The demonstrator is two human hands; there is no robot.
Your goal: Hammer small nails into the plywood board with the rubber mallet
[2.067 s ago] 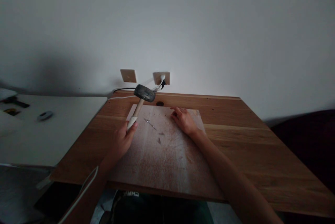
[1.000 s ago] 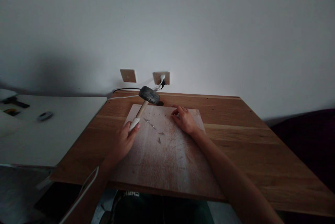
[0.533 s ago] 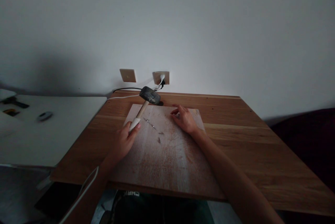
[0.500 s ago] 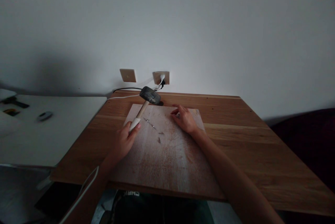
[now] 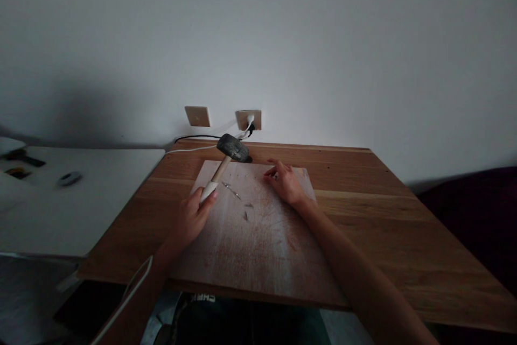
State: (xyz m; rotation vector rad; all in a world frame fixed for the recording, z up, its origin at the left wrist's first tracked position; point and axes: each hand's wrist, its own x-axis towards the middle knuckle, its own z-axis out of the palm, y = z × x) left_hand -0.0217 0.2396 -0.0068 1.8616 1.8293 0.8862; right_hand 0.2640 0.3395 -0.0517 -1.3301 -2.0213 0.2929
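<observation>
My left hand (image 5: 193,215) is closed round the white grip of a mallet (image 5: 233,148). The mallet's dark, blocky head is raised, seen above the far left part of a worn wooden board (image 5: 242,259). At the board's far right, my right hand (image 5: 285,182) is low with thumb and forefinger pinched together. What sits in the pinch, if anything, is too small to make out. Between the hands lie a thin metal piece (image 5: 231,190) and small flat scraps (image 5: 246,216). Several tiny dots show near the board's far edge.
The board rests on a brown wooden table (image 5: 404,248) against a wall. A socket with plugs (image 5: 251,120) and cables is behind the mallet. On the left, a white table (image 5: 100,194) bears a roundish object (image 5: 70,178) and dark tools (image 5: 26,159).
The mallet head has shifted very slightly to the right. Both hands stay almost where they were.
</observation>
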